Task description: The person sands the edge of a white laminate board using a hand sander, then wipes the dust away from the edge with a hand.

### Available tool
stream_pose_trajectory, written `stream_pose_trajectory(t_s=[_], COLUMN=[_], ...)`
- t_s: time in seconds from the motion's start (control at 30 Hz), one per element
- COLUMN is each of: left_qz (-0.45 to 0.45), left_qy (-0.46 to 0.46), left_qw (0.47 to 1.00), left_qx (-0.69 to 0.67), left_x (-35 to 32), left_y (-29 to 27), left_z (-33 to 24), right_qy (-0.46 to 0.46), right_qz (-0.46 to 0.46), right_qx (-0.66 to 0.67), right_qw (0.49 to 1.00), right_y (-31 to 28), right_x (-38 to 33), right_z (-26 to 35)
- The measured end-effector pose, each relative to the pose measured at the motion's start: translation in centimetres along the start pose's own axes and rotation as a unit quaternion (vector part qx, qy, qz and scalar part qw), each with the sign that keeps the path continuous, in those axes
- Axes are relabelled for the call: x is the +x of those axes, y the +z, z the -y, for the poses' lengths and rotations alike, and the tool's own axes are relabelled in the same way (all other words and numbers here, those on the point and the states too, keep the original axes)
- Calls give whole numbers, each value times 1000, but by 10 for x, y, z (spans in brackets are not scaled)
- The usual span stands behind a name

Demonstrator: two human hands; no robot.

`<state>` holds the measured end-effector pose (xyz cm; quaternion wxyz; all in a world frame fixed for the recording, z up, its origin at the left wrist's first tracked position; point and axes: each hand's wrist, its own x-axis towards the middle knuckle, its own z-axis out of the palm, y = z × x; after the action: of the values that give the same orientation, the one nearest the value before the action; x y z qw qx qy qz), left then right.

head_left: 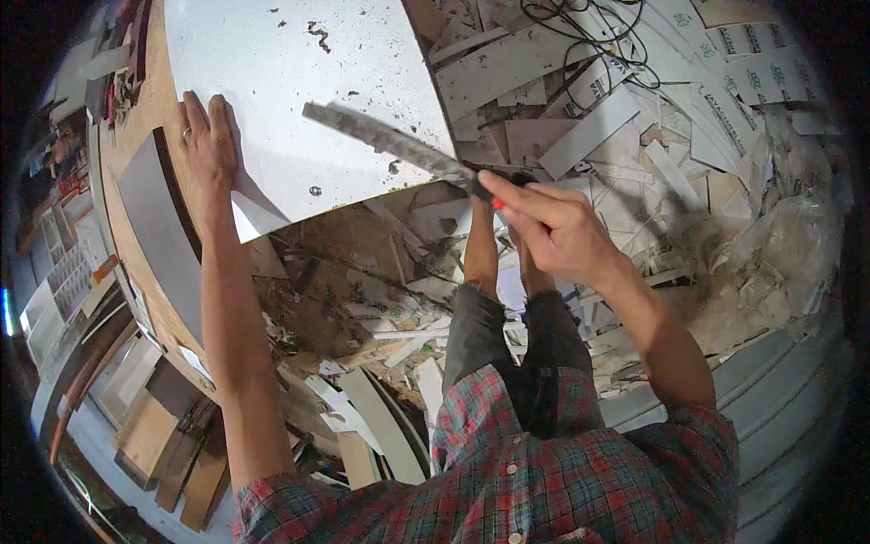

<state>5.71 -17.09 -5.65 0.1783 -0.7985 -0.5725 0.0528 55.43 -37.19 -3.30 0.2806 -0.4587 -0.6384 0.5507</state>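
Observation:
A white board (308, 77) with dark crumbs and specks on it lies in front of me. My left hand (210, 150) rests at the board's left edge, fingers stretched and slightly apart, holding nothing. In my closed right hand (564, 228) is a long flat file (385, 139), grey and dusty, gripped by its black and red handle. The file points to the upper left over the board's near right corner. Whether its blade touches the board I cannot tell.
Beneath the board's left side is a wooden worktop (149, 109) with a grey panel (163, 227). Offcuts and white scraps (598, 136) litter the floor around my legs. Black cable (589, 41) lies at the upper right. Wood strips (154, 435) stand at lower left.

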Motion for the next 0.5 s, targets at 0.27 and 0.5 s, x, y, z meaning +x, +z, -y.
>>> stream_pose_trajectory(t_s=[0.27, 0.5], left_qz=[33, -5], left_qy=[-145, 5], left_qw=[977, 950], left_qx=[-150, -312], left_x=[9, 86], left_y=[-23, -67], left_z=[-24, -162], right_qy=[19, 283], right_qz=[65, -181], right_qx=[-17, 164], right_qw=[998, 927], right_y=[10, -58], right_x=[-47, -139], right_z=[-1, 30])
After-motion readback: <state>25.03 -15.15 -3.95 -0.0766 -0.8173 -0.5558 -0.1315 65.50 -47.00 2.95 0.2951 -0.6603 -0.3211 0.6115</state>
